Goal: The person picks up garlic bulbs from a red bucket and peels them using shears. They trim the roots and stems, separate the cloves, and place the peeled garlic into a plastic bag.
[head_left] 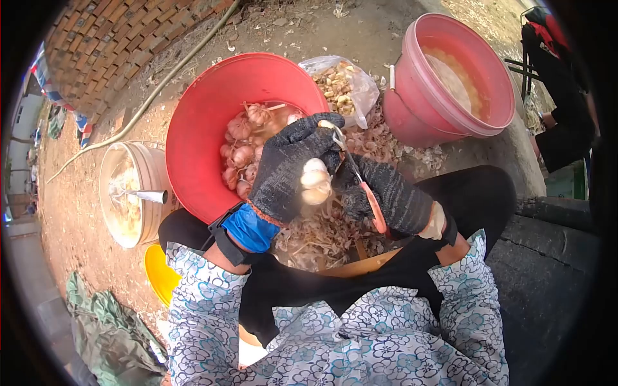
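My left hand [288,164], in a dark grey knit glove, is closed around a garlic bulb [315,182] whose whitish cloves show beside the palm. Close against it, my right hand [389,196], gloved alike, grips a small orange-handled tool [373,209]. Its narrow metal part rises between the hands to the left fingertips. Below both hands lies a heap of papery garlic skins [322,238]. Just left of my left hand, a large red tub [199,122] leans toward me, with purplish unpeeled garlic bulbs [241,154] in it.
Behind my hands sits a clear plastic bag [367,96] of cloves. A pink bucket [412,109] with cloudy liquid stands at the right. On the left are a white bucket [145,167] with a metal-handled tool, a yellow basin [161,273] and a hose [161,87]. Another person [566,128] sits far right.
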`<state>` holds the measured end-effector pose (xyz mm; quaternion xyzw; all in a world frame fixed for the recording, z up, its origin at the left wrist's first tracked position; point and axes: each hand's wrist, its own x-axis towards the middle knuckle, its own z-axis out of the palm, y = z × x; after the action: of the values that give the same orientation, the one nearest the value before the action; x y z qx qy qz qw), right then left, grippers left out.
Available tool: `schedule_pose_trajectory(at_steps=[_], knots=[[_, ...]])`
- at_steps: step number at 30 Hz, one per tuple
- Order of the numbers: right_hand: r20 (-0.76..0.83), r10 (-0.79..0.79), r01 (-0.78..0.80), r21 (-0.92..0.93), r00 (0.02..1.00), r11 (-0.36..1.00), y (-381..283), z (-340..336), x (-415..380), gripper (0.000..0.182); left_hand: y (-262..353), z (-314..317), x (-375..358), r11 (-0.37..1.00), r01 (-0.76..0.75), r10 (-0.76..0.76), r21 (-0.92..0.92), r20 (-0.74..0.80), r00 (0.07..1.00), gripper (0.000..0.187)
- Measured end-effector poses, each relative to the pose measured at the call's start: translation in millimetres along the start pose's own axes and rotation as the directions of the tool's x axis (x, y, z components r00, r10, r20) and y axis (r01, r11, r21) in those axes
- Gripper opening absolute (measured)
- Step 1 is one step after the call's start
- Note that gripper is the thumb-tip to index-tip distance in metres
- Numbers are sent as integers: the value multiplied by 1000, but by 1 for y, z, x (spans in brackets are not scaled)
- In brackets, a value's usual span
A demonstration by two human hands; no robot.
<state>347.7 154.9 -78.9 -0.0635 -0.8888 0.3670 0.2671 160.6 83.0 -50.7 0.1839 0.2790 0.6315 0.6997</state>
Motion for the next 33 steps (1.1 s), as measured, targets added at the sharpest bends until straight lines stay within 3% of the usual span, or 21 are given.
schedule_pose_trajectory(at_steps=[1, 2, 6, 8, 9, 11, 12, 14, 15, 16, 18, 22, 24, 25, 27, 28, 29, 30, 31, 32, 33], knots=[[65, -116, 121, -76, 991, 990, 0, -10, 4, 32, -2, 4, 1, 942, -72, 94, 327, -53, 994, 28], [67, -117, 122, -77, 991, 990, 2, -12, 2, 32, -3, 6, 2, 776, -114, 201, 620, -73, 977, 31], [-144, 93, -112, -134, 985, 985, 12, -17, -7, 34, 1, 6, 1, 794, -188, 238, 578, -12, 971, 26], [-255, 195, -237, -144, 947, 961, 15, -18, -12, 34, 5, 8, 5, 748, -94, 154, 657, -35, 987, 21], [-258, 199, -241, -143, 946, 960, 6, -23, -9, 34, 8, 14, 4, 748, -91, 150, 658, -34, 988, 21], [-137, 164, -209, -456, 977, 865, -20, -36, 4, 41, 16, 28, 1, 623, 88, -33, 777, -87, 996, 19], [-141, 168, -215, -455, 976, 864, -21, -37, 5, 41, 14, 26, 1, 622, 91, -38, 778, -85, 996, 19], [-35, 303, -286, -449, 952, 847, -20, -36, 7, 41, 6, 16, 0, 489, -142, 110, 860, 101, 989, 19], [-62, 243, -245, -451, 968, 858, -18, -33, 6, 36, 6, 13, 8, 329, -314, 154, 891, 277, 948, 20], [-62, 245, -247, -450, 967, 858, -20, -33, 6, 36, 6, 14, 5, 331, -313, 152, 890, 277, 949, 20], [-39, 240, -225, -524, 970, 822, -26, -34, 7, 34, 11, 19, -3, 681, 4, -71, 732, 60, 996, 21], [-15, 292, -262, -484, 956, 835, -30, -34, 8, 33, 8, 2, -5, 827, 157, -165, 540, -34, 986, 21], [54, 466, -397, -443, 883, 804, -29, -31, 7, 31, 8, -5, -7, 888, 250, -236, 386, -83, 968, 21], [55, 467, -398, -442, 883, 804, -28, -30, 7, 31, 10, -6, -6, 888, 250, -237, 386, -84, 968, 21], [-26, 341, -311, -481, 940, 820, -26, -25, 6, 34, 17, -7, -3, 661, 239, -275, 712, -66, 959, 30], [-27, 338, -309, -481, 941, 821, -22, -19, 4, 34, 16, -9, 0, 659, 237, -273, 713, -66, 960, 30], [-42, 280, -274, -388, 959, 880, -17, -11, -1, 36, 12, -11, 5, 500, -212, -24, 839, 258, 966, 30], [-63, 222, -231, -293, 973, 928, -17, -8, 0, 37, 11, -11, 8, 219, -610, 133, 762, 596, 792, 30], [-64, 218, -227, -296, 974, 928, -18, -10, 3, 37, 11, -6, -2, 214, -555, 183, 804, 525, 831, 31], [-46, 95, -106, -388, 994, 916, -21, -13, 7, 39, 10, -4, -6, 211, -557, 183, 803, 528, 830, 31], [-16, -26, 15, -474, 1000, 880, -23, -15, 11, 41, 7, 0, -7, 715, -259, 118, 649, 254, 960, 32]])
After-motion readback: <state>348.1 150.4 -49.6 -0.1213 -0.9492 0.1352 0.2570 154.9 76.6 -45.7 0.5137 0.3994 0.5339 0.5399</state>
